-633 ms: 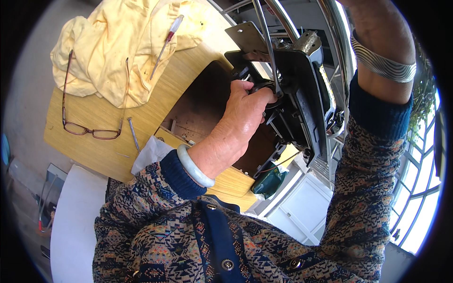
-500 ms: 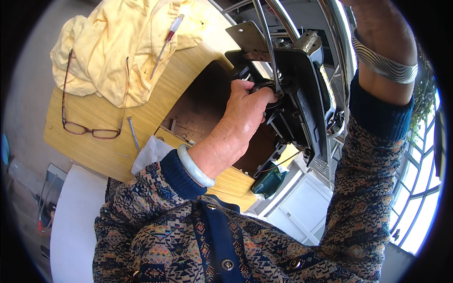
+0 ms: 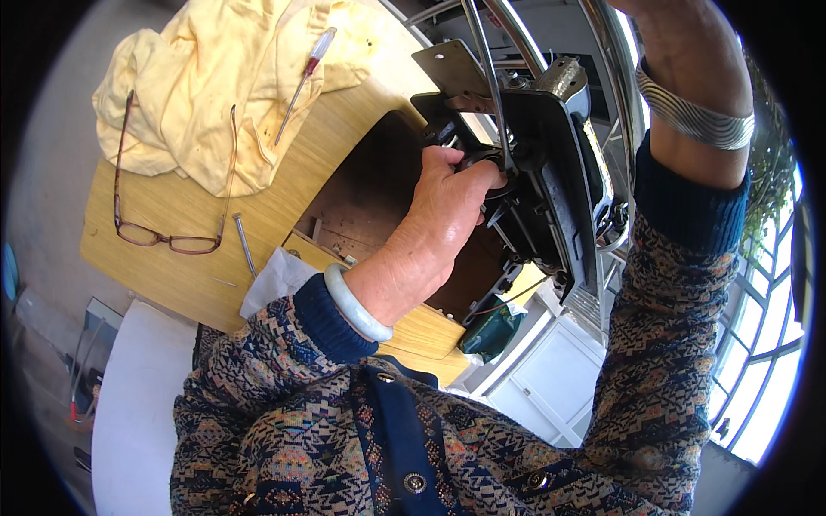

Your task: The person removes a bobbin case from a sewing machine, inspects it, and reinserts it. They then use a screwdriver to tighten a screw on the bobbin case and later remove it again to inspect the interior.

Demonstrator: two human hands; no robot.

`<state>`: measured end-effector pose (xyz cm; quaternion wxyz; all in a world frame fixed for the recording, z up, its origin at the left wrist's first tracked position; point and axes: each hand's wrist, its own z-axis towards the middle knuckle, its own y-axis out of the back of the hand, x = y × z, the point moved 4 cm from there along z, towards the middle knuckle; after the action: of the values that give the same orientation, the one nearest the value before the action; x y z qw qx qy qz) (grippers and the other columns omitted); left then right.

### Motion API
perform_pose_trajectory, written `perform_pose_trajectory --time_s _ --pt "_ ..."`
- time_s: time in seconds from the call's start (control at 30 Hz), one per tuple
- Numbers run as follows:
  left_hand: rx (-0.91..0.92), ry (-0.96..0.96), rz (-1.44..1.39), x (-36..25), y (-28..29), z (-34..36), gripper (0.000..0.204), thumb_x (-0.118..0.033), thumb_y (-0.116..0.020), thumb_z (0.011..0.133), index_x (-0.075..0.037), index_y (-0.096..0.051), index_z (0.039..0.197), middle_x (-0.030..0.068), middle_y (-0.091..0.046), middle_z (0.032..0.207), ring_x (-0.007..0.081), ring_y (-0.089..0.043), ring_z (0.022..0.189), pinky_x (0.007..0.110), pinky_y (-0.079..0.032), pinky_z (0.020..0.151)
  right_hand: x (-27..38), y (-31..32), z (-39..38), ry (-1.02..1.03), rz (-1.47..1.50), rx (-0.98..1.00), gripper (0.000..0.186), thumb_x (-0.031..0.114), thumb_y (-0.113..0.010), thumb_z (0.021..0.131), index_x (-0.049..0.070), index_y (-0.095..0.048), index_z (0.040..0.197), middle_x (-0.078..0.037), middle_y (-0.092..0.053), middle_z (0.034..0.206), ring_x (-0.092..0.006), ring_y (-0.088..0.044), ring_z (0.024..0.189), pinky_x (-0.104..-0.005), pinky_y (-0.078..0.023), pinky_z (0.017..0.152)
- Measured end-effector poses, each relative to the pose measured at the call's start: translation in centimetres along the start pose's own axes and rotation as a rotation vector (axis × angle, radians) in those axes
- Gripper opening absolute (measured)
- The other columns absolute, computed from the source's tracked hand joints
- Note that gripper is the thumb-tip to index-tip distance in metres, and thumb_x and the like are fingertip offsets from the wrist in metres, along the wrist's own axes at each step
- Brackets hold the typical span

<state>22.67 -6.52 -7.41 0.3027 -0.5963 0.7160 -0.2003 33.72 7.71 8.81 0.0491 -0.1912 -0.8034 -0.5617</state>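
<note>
A black sewing machine (image 3: 559, 181) is tipped back out of the opening (image 3: 361, 206) in a wooden table (image 3: 172, 279), with its underside mechanism exposed. My left hand (image 3: 443, 211), with a pale bangle on the wrist, is closed around a black part of that mechanism next to a thin metal rod (image 3: 486, 77). My right hand (image 3: 667, 34) is raised at the top right beside the machine's upper end. Only its wrist with a silver bracelet and the back of the hand show; the fingers are cut off by the picture's edge.
A yellow cloth (image 3: 215, 95) lies on the far table corner with a red-handled screwdriver (image 3: 301, 82) on it. Glasses (image 3: 163, 232), a small metal pin (image 3: 245, 245) and a white rag (image 3: 275, 279) lie nearer. White cabinets (image 3: 559, 387) and a window (image 3: 766, 361) are at the right.
</note>
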Motion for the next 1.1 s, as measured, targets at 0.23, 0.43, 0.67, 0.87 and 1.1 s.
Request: perform_pose_trajectory --time_s 0.23,0.43,0.67,0.87,1.1 --pt "-0.006 -0.018 0.033 -0.1 0.0 -0.3 0.034 -0.023 -0.069 0.093 -0.008 -0.052 0.119 0.0021 -0.056 0.091 0.0095 -0.052 0.071 0.025 -0.04 0.062 -2.1 1.6 -2.2 0.066 0.041 -0.109 0.039 0.028 -0.048 0.108 -0.003 -0.068 0.121 -0.022 -0.072 0.109 -0.0298 -0.074 0.096 -0.0329 -0.061 0.078" --pt "0.047 -0.079 0.104 -0.1 0.3 -0.6 0.043 -0.025 -0.069 0.096 -0.003 -0.051 0.129 0.0026 -0.058 0.089 0.0087 -0.054 0.073 0.024 -0.04 0.06 -5.0 4.3 -7.5 0.149 0.133 -0.351 0.04 0.028 -0.046 0.11 -0.003 -0.067 0.124 -0.022 -0.072 0.112 -0.0308 -0.075 0.099 -0.0327 -0.061 0.079" --pt "0.088 -0.117 0.208 0.2 1.1 0.1 0.045 -0.027 -0.068 0.098 -0.003 -0.051 0.132 0.0042 -0.059 0.092 0.0101 -0.055 0.074 0.024 -0.04 0.061 -6.9 3.1 -17.9 0.019 0.487 -0.738 0.041 0.029 -0.044 0.111 -0.002 -0.065 0.128 -0.022 -0.072 0.116 -0.0315 -0.075 0.103 -0.0319 -0.061 0.08" --pt "0.097 -0.157 0.162 0.7 1.2 0.4 0.04 -0.029 -0.066 0.099 -0.006 -0.053 0.13 0.0069 -0.06 0.094 0.0131 -0.056 0.074 0.026 -0.04 0.062 -6.6 -1.7 -25.9 -0.141 0.928 -1.008 0.033 0.022 -0.058 0.105 -0.003 -0.06 0.126 -0.02 -0.072 0.103 -0.0315 -0.075 0.091 -0.0304 -0.059 0.065" --pt "0.107 -0.225 0.161 1.0 1.2 0.7 0.056 -0.035 -0.068 0.096 -0.003 -0.047 0.136 0.0082 -0.06 0.089 0.0097 -0.055 0.067 0.023 -0.041 0.055 -6.3 -6.2 -31.6 -0.311 1.154 -1.107 0.03 0.02 -0.062 0.104 -0.002 -0.058 0.124 -0.019 -0.068 0.103 -0.0292 -0.073 0.089 -0.0307 -0.055 0.065"
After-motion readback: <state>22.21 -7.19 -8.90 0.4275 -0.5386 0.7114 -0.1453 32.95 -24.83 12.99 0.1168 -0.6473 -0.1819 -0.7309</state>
